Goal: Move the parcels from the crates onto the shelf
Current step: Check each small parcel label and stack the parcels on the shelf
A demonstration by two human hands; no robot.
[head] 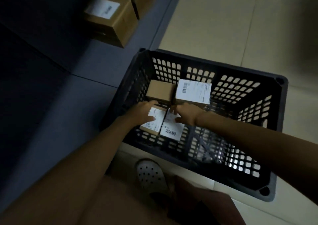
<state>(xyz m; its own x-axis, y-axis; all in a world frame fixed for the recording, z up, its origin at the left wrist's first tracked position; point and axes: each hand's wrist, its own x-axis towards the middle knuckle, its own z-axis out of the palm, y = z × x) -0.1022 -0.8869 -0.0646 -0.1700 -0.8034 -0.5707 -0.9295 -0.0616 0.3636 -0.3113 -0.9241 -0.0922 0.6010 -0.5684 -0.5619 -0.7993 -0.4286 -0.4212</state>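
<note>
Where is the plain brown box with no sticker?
In the head view, the plain box sits inside the black crate, far left corner, beside a labelled box, just beyond the left hand.
</note>
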